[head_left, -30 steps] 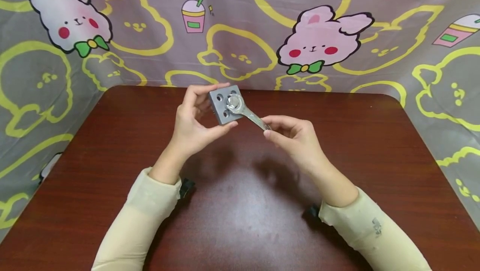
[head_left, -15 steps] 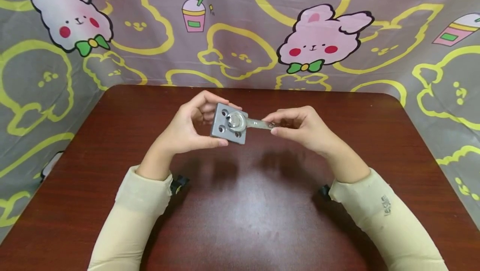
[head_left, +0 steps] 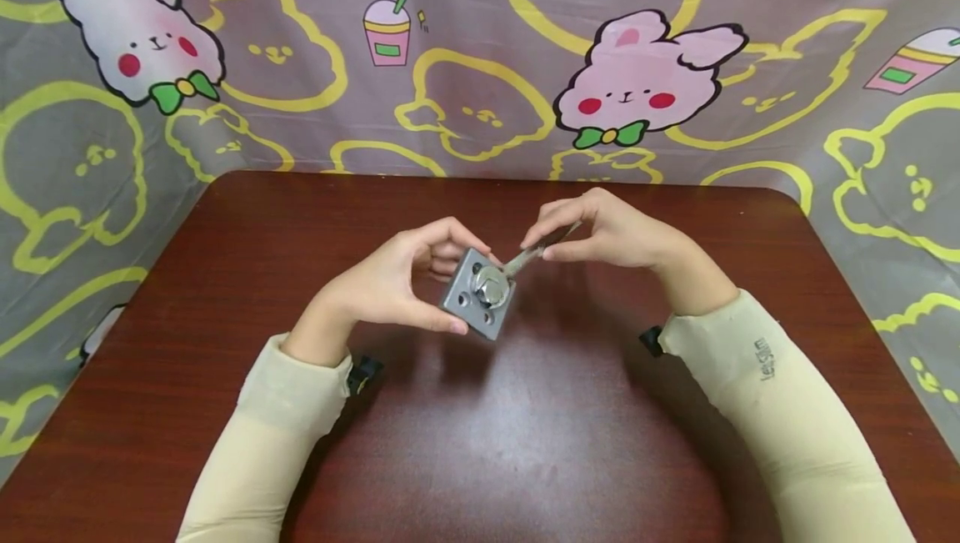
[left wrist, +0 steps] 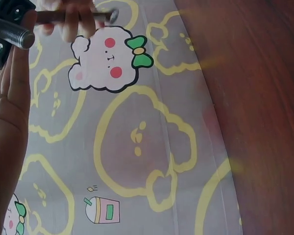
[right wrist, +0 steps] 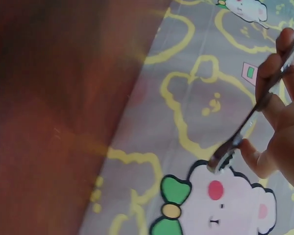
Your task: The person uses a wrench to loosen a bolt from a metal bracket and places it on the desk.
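Observation:
My left hand (head_left: 386, 280) holds a small grey square plate (head_left: 476, 311) by its edges, thumb on the near edge and fingers behind. A large hex bolt sits in the plate; its silver head (head_left: 492, 286) faces up and its threaded shank (left wrist: 14, 33) sticks out underneath in the left wrist view. A metal wrench (head_left: 523, 261) is fitted around the bolt head. My right hand (head_left: 611, 230) pinches the wrench handle between thumb and fingers, up and to the right of the plate. In the right wrist view the free end of the wrench (right wrist: 223, 161) sticks out past the fingers.
Both hands are raised above a dark red-brown wooden table (head_left: 525, 443). A grey-pink curtain (head_left: 465, 17) with cartoon rabbits and yellow outlines hangs behind it and along both sides. A dark wrist camera (head_left: 365, 374) is strapped below the left sleeve.
The wrench handle has swung counterclockwise, from pointing down-right to up-right, with my right hand moving upward. My left hand and the plate have moved down and right, and the plate has turned.

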### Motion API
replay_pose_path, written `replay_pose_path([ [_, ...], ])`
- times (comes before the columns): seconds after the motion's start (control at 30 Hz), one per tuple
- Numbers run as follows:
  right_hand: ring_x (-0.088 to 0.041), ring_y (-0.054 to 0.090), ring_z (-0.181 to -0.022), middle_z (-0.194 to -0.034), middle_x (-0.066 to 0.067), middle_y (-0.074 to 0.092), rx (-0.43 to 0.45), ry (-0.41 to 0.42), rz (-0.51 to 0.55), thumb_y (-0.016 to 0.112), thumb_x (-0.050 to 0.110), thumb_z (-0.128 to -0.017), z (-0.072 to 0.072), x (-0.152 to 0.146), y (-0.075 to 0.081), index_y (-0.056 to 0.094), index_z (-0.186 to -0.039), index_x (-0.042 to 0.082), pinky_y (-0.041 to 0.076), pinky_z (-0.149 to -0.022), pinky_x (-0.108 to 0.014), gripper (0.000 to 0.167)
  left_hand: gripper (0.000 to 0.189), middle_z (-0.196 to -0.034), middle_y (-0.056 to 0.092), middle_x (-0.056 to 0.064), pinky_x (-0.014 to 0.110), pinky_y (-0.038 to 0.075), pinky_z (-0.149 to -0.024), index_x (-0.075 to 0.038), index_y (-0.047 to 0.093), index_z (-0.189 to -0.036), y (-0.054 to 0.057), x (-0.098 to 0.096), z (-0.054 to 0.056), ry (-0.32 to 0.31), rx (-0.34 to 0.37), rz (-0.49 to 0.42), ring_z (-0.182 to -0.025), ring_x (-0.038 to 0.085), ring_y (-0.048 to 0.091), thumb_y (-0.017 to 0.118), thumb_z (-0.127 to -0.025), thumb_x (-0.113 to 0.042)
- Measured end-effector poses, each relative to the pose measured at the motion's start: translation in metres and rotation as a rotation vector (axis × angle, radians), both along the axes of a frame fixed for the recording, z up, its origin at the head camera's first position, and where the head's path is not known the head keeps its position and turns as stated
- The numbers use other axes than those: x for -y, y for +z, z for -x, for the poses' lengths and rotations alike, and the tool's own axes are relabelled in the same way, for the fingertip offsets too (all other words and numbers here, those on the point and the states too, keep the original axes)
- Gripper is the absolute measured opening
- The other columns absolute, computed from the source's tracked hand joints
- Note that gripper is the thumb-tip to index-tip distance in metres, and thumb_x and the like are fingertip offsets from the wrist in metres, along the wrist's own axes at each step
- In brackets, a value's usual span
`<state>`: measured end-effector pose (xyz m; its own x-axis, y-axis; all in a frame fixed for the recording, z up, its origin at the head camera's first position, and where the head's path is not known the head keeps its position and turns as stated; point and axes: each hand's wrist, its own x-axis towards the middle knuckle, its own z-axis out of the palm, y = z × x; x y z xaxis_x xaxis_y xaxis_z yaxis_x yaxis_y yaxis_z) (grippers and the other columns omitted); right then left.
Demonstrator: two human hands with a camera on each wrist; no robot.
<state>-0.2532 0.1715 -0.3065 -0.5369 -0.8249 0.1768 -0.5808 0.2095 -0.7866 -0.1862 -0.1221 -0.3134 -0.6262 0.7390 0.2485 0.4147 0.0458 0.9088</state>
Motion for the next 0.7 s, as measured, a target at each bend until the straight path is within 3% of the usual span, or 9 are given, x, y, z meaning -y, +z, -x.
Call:
replay_pose_path([
  [0.17,-0.016,0.058,-0.091,-0.095,0.001,0.071,-0.025,0.079,-0.033,0.074,0.003,-0.087,0.009,0.004,0.015,0.077,-0.107,0.013,0.049,-0.081,-0.029,0.023,0.067,-0.116,0.071,0.014,0.037,0.057,-0.095,0.000,0.051,-0.124,0.000,-0.005,-0.001,-0.019,0.039,0.030,-0.105,0.021,0.071,0.087,-0.068,0.003],
  [0.37,-0.015,0.056,-0.090,-0.094,0.005,0.072,-0.113,0.124,-0.049,0.075,0.001,-0.085,0.012,0.006,0.025,0.078,-0.105,0.013,0.046,-0.079,-0.026,0.023,0.067,-0.114,0.072,0.014,0.037,0.058,-0.094,0.001,0.051,-0.124,-0.001,-0.005,-0.001,-0.027,0.055,0.043,-0.104,0.021,0.071,0.087,-0.068,0.003],
  [0.57,-0.015,0.054,-0.087,-0.095,0.009,0.073,-0.237,0.038,-0.056,0.078,0.004,-0.082,0.011,-0.004,0.030,0.079,-0.105,0.018,0.043,-0.075,-0.025,0.027,0.069,-0.114,0.071,0.017,0.037,0.058,-0.094,0.002,0.050,-0.125,-0.002,-0.006,-0.003,0.000,0.048,0.016,-0.104,0.020,0.071,0.087,-0.067,0.006],
  [0.7,-0.015,0.053,-0.086,-0.095,0.004,0.073,-0.238,-0.073,-0.015,0.077,0.001,-0.083,0.006,-0.016,0.029,0.078,-0.106,0.013,0.043,-0.074,-0.024,0.027,0.072,-0.119,0.070,0.019,0.037,0.059,-0.091,0.003,0.050,-0.124,-0.003,-0.005,-0.004,0.084,-0.041,-0.046,-0.104,0.017,0.070,0.088,-0.064,0.008],
])
